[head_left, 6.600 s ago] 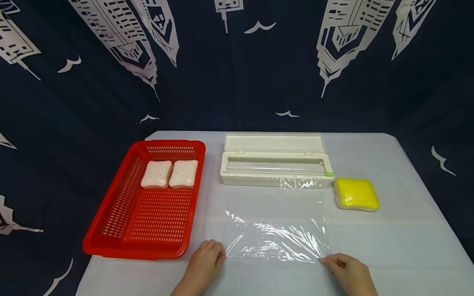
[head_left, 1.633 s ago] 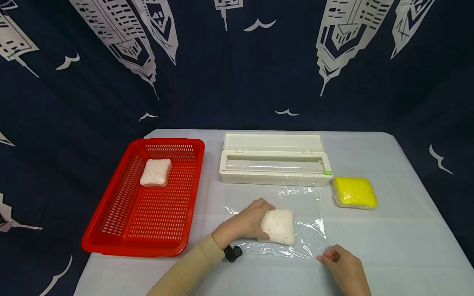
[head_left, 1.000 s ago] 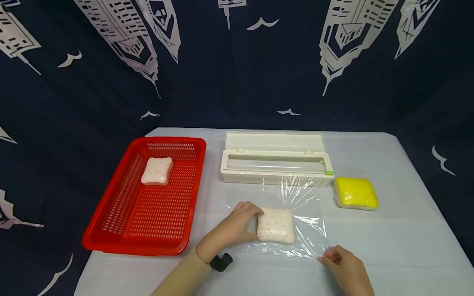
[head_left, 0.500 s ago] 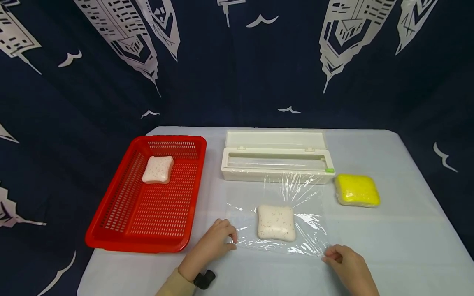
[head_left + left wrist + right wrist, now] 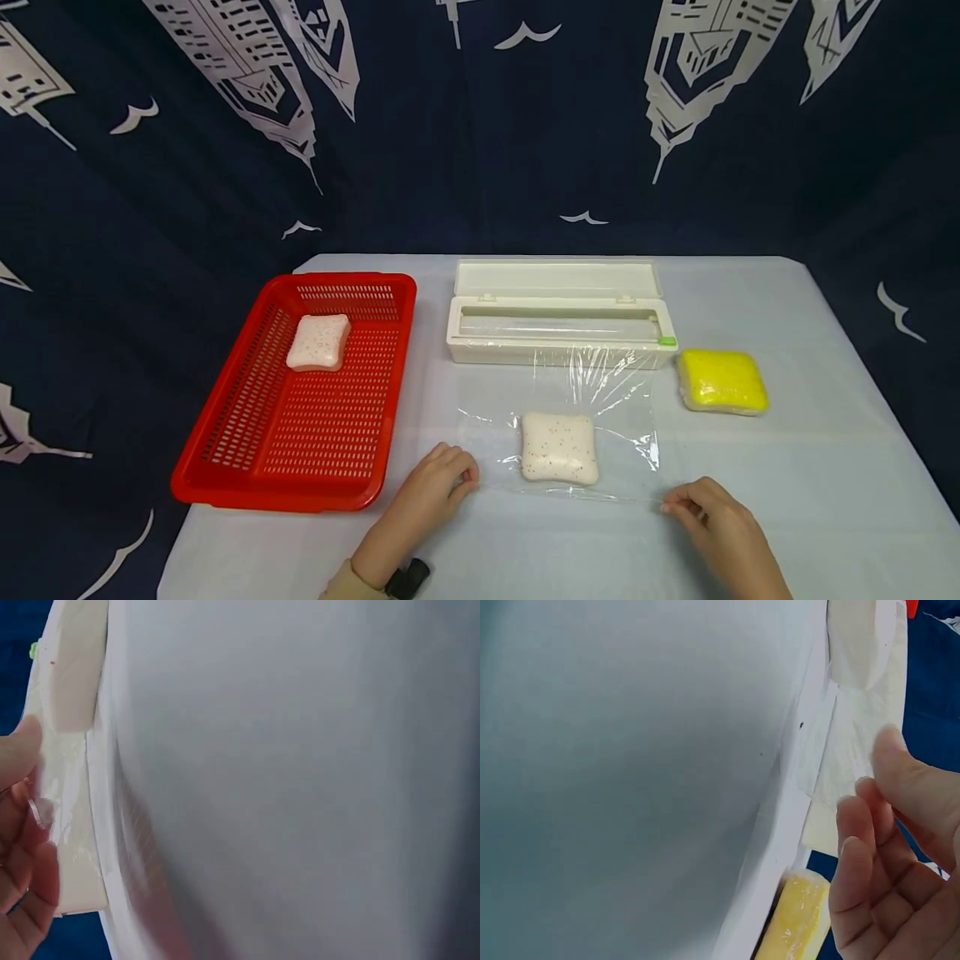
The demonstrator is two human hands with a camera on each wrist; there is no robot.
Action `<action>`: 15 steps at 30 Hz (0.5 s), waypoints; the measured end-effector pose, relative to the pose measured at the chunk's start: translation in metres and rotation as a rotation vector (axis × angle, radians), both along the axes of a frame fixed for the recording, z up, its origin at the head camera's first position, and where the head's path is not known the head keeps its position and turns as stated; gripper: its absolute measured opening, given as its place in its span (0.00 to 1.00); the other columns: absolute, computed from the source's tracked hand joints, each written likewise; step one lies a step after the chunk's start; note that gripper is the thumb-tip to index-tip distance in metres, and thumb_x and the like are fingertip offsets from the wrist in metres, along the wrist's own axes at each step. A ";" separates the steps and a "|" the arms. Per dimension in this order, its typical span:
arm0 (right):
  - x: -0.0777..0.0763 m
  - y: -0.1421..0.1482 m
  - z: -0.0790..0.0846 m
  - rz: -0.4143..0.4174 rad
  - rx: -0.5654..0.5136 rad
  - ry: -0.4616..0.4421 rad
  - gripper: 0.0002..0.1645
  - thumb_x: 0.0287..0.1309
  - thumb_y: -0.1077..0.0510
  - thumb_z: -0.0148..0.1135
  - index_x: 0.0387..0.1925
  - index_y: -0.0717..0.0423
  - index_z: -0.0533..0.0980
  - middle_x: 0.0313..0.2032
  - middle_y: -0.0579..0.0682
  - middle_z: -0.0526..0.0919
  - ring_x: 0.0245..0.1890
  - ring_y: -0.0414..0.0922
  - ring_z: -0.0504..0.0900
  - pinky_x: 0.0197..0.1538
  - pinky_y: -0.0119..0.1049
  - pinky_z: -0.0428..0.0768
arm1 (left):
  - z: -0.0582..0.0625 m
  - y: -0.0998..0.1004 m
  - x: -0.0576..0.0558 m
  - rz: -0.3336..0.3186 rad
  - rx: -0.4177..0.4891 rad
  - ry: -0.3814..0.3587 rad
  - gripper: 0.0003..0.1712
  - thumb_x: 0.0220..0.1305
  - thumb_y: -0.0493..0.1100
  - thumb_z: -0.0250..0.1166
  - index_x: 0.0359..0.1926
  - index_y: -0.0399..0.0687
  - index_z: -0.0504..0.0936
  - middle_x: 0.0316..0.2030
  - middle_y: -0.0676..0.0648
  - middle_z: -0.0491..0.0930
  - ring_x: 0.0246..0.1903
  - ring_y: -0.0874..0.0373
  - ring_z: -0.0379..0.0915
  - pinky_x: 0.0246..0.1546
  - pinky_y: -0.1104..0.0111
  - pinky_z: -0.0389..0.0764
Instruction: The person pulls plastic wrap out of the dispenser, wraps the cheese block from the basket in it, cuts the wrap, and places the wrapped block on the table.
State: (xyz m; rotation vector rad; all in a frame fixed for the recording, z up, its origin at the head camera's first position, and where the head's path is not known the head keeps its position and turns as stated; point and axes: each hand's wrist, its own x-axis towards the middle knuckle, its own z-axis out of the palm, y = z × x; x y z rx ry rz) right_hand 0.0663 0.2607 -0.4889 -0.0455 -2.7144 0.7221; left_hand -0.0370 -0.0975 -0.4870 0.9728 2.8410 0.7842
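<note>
A sheet of cling film [image 5: 622, 442] lies pulled out toward the person from a white dispenser box [image 5: 562, 353]. On the film rests a white, speckled, pillow-shaped block [image 5: 559, 450], also seen as a pale block [image 5: 75, 667] in the left wrist view. My left hand [image 5: 435, 487] pinches the near left corner of the film. At the near right corner my right hand [image 5: 723, 529] pinches the film with thumb and forefinger. In the right wrist view the thumb [image 5: 907, 769] hides part of that grip.
A red perforated basket [image 5: 322, 450] stands on the left with a similar speckled block [image 5: 318, 342] in it. Right of the dispenser sits a yellow and white block [image 5: 722, 381] in clear film. The dispenser's lid [image 5: 558, 278] is raised. A white cloth covers the table [image 5: 825, 467].
My left hand brought one speckled block from the basket onto the film, let it go and went to the film's near left corner. The right hand and the film's near edge have shifted slightly away.
</note>
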 end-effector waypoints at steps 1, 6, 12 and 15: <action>-0.001 0.001 0.000 0.008 -0.001 0.018 0.20 0.33 0.68 0.79 0.24 0.45 0.79 0.25 0.33 0.74 0.24 0.25 0.67 0.28 0.15 0.66 | 0.000 0.000 0.000 0.002 0.010 0.028 0.12 0.55 0.39 0.73 0.30 0.55 0.77 0.28 0.60 0.74 0.34 0.65 0.65 0.35 0.76 0.72; -0.006 0.003 -0.001 -0.001 0.004 0.026 0.16 0.38 0.68 0.77 0.27 0.50 0.79 0.27 0.36 0.75 0.25 0.26 0.67 0.28 0.17 0.67 | 0.001 0.001 -0.002 0.023 0.063 0.060 0.13 0.53 0.37 0.74 0.31 0.54 0.77 0.31 0.59 0.78 0.36 0.64 0.68 0.38 0.73 0.75; -0.011 0.001 -0.002 -0.018 0.025 -0.025 0.11 0.46 0.67 0.74 0.29 0.58 0.78 0.27 0.43 0.75 0.24 0.29 0.64 0.24 0.26 0.70 | 0.000 0.000 -0.004 0.060 0.131 -0.080 0.11 0.57 0.39 0.73 0.32 0.54 0.77 0.31 0.58 0.78 0.37 0.64 0.69 0.37 0.73 0.76; -0.014 0.000 -0.002 -0.029 0.034 -0.020 0.11 0.46 0.67 0.74 0.29 0.59 0.78 0.27 0.45 0.76 0.24 0.31 0.65 0.24 0.28 0.71 | -0.001 0.000 -0.005 0.064 0.155 -0.094 0.10 0.57 0.40 0.72 0.32 0.54 0.77 0.30 0.58 0.78 0.36 0.65 0.70 0.36 0.73 0.75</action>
